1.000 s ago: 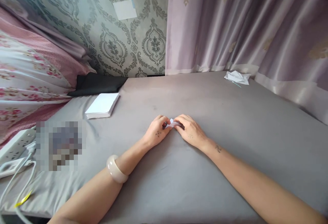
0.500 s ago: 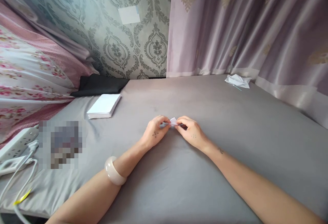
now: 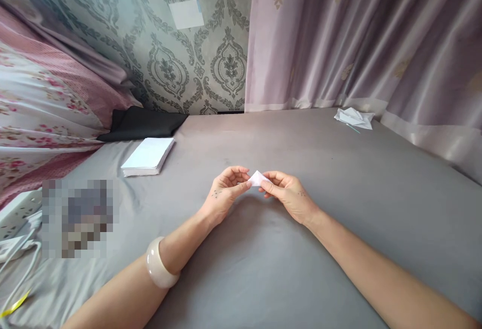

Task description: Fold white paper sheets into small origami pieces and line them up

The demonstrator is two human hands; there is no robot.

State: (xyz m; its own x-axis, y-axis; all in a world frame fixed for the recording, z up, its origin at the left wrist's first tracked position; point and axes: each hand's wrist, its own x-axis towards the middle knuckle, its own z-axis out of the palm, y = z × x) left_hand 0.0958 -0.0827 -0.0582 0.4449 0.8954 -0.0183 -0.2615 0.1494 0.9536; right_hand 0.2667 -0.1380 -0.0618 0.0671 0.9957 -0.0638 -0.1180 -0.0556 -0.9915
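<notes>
A small piece of folded white paper (image 3: 257,178) with a pointed top is held between my two hands, over the grey sheet. My left hand (image 3: 226,191) pinches its left side, with the thumb on the near face and the fingers curled behind. On the other side, my right hand (image 3: 289,193) grips the right edge, its thumb lying across the front of the paper. The lower part of the paper is partly covered by both thumbs. A pale bangle (image 3: 160,263) circles my left wrist.
A stack of white paper (image 3: 148,155) lies to the left, in front of a folded black cloth (image 3: 145,123). Folded white papers (image 3: 354,117) rest at the far right by the curtain (image 3: 312,42). A power strip (image 3: 18,213) with cables sits at the left edge.
Both hands have turned so the thumbs face me more. The paper now shows its flat triangular face more fully. The view has shifted slightly.
</notes>
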